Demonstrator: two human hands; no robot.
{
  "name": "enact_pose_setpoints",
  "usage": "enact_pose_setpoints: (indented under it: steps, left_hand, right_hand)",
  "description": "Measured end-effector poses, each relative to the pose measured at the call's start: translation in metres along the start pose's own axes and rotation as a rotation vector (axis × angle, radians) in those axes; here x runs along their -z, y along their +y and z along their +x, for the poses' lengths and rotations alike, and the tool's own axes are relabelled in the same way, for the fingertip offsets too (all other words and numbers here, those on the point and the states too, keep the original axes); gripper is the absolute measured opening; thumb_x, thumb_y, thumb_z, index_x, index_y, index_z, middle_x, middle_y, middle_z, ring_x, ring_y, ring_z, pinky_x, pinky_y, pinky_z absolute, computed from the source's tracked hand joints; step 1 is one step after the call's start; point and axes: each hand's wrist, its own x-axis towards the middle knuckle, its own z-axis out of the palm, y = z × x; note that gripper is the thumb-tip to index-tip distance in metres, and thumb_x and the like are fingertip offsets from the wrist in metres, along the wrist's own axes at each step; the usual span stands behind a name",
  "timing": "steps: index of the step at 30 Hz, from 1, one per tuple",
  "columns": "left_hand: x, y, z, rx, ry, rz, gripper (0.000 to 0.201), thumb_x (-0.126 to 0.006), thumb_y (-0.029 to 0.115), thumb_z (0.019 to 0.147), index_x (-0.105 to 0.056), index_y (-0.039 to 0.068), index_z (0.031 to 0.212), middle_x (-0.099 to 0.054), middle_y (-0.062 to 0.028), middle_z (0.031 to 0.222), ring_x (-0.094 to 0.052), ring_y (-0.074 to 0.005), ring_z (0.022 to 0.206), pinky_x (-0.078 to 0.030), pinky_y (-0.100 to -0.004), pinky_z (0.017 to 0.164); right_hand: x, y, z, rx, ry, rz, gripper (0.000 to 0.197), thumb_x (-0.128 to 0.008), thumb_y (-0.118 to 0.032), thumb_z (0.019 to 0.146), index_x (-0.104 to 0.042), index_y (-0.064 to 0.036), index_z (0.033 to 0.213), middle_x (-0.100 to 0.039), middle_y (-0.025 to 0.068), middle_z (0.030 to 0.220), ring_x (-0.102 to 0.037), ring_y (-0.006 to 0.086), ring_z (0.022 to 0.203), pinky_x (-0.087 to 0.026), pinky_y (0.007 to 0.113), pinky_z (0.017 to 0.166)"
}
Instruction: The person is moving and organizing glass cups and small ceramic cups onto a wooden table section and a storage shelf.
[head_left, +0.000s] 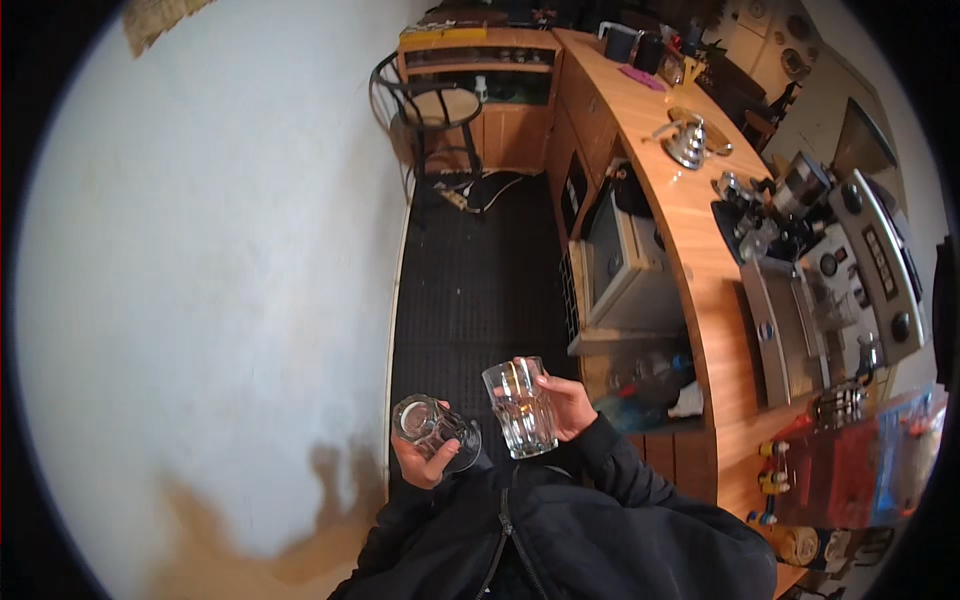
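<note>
Two clear glasses, one in each of my hands.
The faceted tumbler (525,415) in my right hand (570,405) is tall and transparent, smooth above and ribbed lower down, with a thick base; it leans slightly, rim away from me and base toward my body. The second glass (430,427), in my left hand (420,467), is clear too and strongly tilted, a pale round end toward the upper left; they are close together but apart.

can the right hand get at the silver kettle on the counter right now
Probably not: the right hand is holding a clear glass, and the silver kettle stands far along the counter, seemingly beyond arm's reach.
</note>
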Motion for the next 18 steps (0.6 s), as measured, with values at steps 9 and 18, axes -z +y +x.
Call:
enact_pose_setpoints:
  steps: [9,18]
  left_hand:
    - [-0.023,-0.057,0.279,0.006,-0.157,-0.086,0.070,-0.077,0.009,0.073,-0.046,-0.002,0.134,-0.061,-0.0189,0.121,-0.063,-0.0228,0.104,-0.052,-0.0361,0.092]
    - [-0.087,-0.162,0.550,-0.107,-0.200,-0.051,0.069,-0.080,0.008,0.072,-0.046,-0.002,0.132,-0.061,-0.0164,0.121,-0.063,-0.0215,0.104,-0.051,-0.0371,0.094]
  right_hand:
    - [0.014,-0.150,0.136,0.291,0.033,-0.082,0.069,-0.060,-0.030,0.095,-0.028,-0.0159,0.154,-0.053,0.0212,0.139,-0.059,0.0361,0.121,-0.056,0.053,0.092]
    - [0.076,-0.379,0.311,0.371,-0.028,0.025,0.075,-0.048,-0.055,0.099,-0.040,0.0000,0.150,-0.053,0.0224,0.143,-0.058,0.0326,0.125,-0.051,0.047,0.102]
